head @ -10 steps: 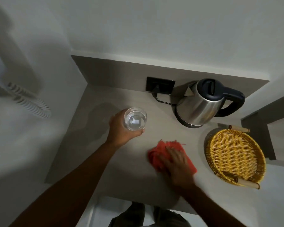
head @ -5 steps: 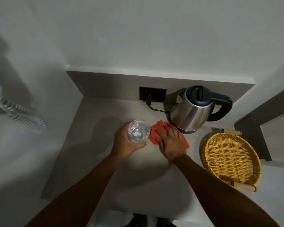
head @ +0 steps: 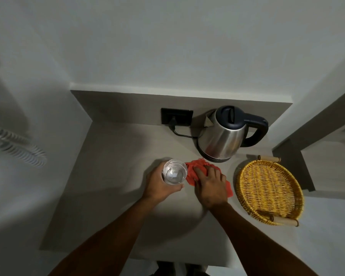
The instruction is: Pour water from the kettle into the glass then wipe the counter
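Note:
My left hand (head: 159,185) grips a clear glass (head: 174,172) holding water, raised just above the grey counter (head: 112,160). Right beside the glass, my right hand (head: 210,185) presses flat on a red cloth (head: 191,169) lying on the counter. The cloth's far edge reaches the base of the steel kettle (head: 222,136), which stands upright at the back with its black lid closed and its handle pointing right.
A yellow wicker tray (head: 269,191) with wooden handles lies right of the cloth. A black wall socket (head: 176,116) with a plugged cord sits behind the kettle. White walls close the back and left; a coiled white cord (head: 18,146) hangs at left.
My right hand slid the red cloth from the counter's front middle back toward the kettle base and now keeps it there. The glass stays gripped in my left hand, now next to the cloth.

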